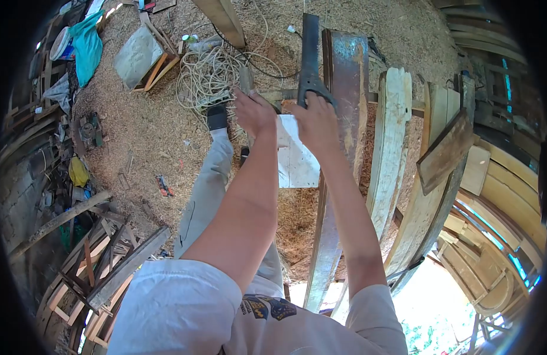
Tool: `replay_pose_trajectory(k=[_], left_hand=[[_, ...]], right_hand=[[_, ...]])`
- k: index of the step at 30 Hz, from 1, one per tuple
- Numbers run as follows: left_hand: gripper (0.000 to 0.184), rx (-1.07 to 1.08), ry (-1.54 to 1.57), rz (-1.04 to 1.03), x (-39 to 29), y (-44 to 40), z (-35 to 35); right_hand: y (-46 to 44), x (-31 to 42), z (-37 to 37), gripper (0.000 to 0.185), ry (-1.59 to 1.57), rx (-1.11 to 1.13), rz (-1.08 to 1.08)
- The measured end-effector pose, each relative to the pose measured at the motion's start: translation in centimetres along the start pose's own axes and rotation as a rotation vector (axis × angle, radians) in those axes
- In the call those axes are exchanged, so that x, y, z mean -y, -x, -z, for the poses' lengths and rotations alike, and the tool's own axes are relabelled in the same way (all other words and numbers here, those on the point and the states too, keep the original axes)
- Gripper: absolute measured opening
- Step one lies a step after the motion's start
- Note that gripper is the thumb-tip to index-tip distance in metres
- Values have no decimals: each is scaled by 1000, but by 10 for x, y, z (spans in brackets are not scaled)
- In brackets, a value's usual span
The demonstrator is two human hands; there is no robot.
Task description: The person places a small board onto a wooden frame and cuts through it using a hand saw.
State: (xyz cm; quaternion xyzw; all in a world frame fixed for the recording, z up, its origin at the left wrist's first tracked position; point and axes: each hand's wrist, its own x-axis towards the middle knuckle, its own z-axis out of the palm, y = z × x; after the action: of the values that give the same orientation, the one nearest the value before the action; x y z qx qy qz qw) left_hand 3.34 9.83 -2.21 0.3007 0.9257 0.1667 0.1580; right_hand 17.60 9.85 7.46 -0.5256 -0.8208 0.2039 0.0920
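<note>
My right hand (316, 115) is closed round the dark handle of a handsaw (309, 50), whose blade points away from me. To its left, my left hand (256, 112) is closed on a short piece of wood (246, 78), though the palm side is hidden. A narrow wooden bar (280, 94) runs crosswise between the two hands. Just below them lies a white board (298, 157), partly covered by my right wrist. Immediately right of the saw runs a long brown plank (348, 89).
Tangled pale rope (208, 74) lies by my foot, beneath a wooden post (223, 21). More long planks (392, 130) and a loose brown board (445, 151) are on the right. Scrap wood (108, 266) is piled at lower left. Sawdust covers the floor (149, 124).
</note>
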Motion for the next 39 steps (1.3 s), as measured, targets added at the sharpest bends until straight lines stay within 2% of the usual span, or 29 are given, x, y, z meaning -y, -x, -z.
replay_pose_trajectory(k=[1, 3, 5, 7, 8, 9, 10, 12, 13, 14, 15, 16, 17, 18, 20, 24, 27, 28, 30, 31, 32, 34, 35, 37, 39], left_hand=[[54, 3, -4, 6, 1, 0, -1], [54, -2, -34, -3, 2, -1, -4], [54, -18, -23, -11, 1, -2, -5], [55, -31, -8, -23, 2, -2, -8], [55, -58, -22, -30, 3, -1, -11], [56, -84, -37, -38, 3, 0, -13], [56, -78, -36, -38, 1, 0, -9], [58, 26, -18, 20, -3, 0, -2], [58, 33, -18, 17, -1, 0, -6], [59, -10, -18, -5, 1, 0, -10], [60, -51, -18, -26, 2, 0, -10], [60, -43, -22, -26, 2, 0, -10], [58, -56, -18, -35, 2, 1, -10], [57, -71, -14, -45, 0, 1, -8], [57, -47, -13, -37, -3, 2, -1], [58, -35, -20, -54, -3, 1, -2], [58, -24, -40, -49, -3, 3, -3], [58, -9, -43, -66, -2, 3, -4], [59, -5, -9, -40, -2, 2, -5], [59, 6, -18, -51, 0, 3, -8], [59, -6, -39, -64, 3, 3, -11], [60, -18, -70, -79, 6, 2, -13], [60, -41, -65, -92, 7, 3, -16], [60, -58, -61, -107, 11, 4, -14], [59, -41, -59, -80, 6, 5, -13]], right_hand=[[6, 2, 13, 36, -1, 7, 0], [20, 13, 51, 49, -91, -157, -35], [31, 31, 97, 50, -265, -230, -88], [52, 35, 121, 40, -351, -417, -104], [62, 42, 125, 35, -536, -559, -82], [75, 43, 126, 41, -638, -658, -121], [82, 49, 133, 41, -633, -658, -125], [88, 64, 153, 49, -888, -696, -511], [70, 87, 165, 32, -1017, -765, -741], [70, 88, 164, 32, -1012, -766, -746], [71, 88, 161, 20, -1224, -770, -928], [71, 89, 161, 18, -1436, -764, -1111], [70, 90, 162, 25, -1520, -777, -1261], [73, 90, 159, 25, -1515, -778, -1270], [83, 85, 149, 26, -1906, -837, -1274], [79, 97, 144, 32, -1791, -770, -1330], [69, 115, 143, 44, -1286, -573, -1395], [73, 118, 141, 44, -1284, -593, -1409], [87, 123, 135, 40, -1123, -398, -1145], [94, 129, 133, 36, -1151, -313, -1163], [94, 134, 130, 39, -1161, -307, -1114], [97, 136, 122, 42, -1254, -304, -869], [99, 138, 119, 42, -1261, -299, -877], [102, 142, 113, 45, -1050, -212, -804], [108, 142, 105, 46, -1058, -239, -851]])
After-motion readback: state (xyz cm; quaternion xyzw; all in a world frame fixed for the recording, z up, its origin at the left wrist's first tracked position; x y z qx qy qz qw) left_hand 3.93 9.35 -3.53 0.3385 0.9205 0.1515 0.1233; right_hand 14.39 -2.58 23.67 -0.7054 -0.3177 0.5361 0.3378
